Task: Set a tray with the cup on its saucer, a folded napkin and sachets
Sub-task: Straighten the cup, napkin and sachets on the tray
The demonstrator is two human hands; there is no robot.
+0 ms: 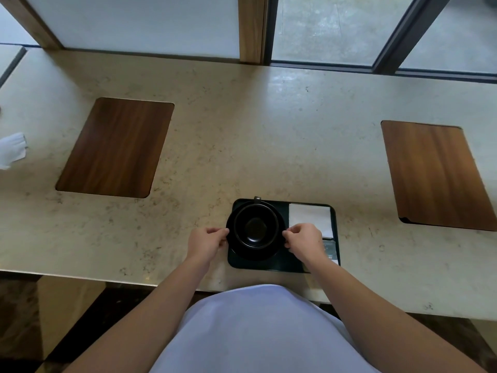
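Stone counter bearing a dark tray. On the tray: black cup upon its saucer, whose rim left hand and right hand pinch; white napkin and sachets right of the cup.

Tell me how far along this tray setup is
Mostly done, it seems. The folded napkin lies on the tray, with what look like sachets below it. The cup sits on its saucer. Left hand and right hand pinch the saucer's rim, apparently positioning it. Left: let go.
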